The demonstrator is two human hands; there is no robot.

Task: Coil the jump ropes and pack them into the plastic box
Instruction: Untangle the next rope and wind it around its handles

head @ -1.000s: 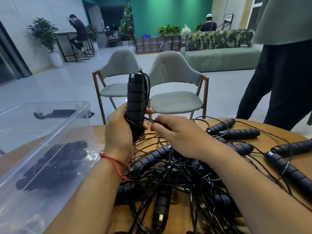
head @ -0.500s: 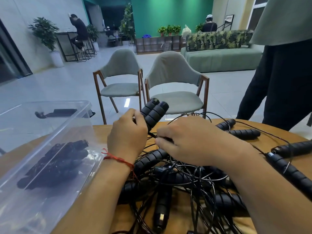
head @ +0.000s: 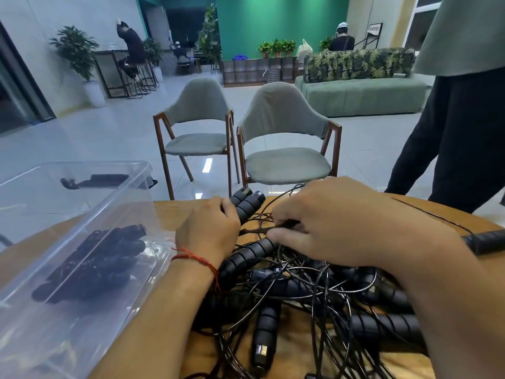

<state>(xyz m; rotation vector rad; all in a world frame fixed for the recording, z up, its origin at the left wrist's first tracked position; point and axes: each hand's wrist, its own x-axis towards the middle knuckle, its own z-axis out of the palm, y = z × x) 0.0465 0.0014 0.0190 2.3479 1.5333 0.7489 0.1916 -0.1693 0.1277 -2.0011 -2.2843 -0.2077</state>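
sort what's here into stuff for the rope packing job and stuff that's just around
For the job:
- left hand gripping a pair of handles
- right hand pinching a cord
- tangled jump ropes on the table
- plastic box with coiled ropes inside

Just around:
- two chairs
- sofa
- potted plant
- person standing at the right

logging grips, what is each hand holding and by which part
The left hand grips two jump rope handles by their lower ends, tops sticking out. The right hand pinches a thin black cord just beside them.
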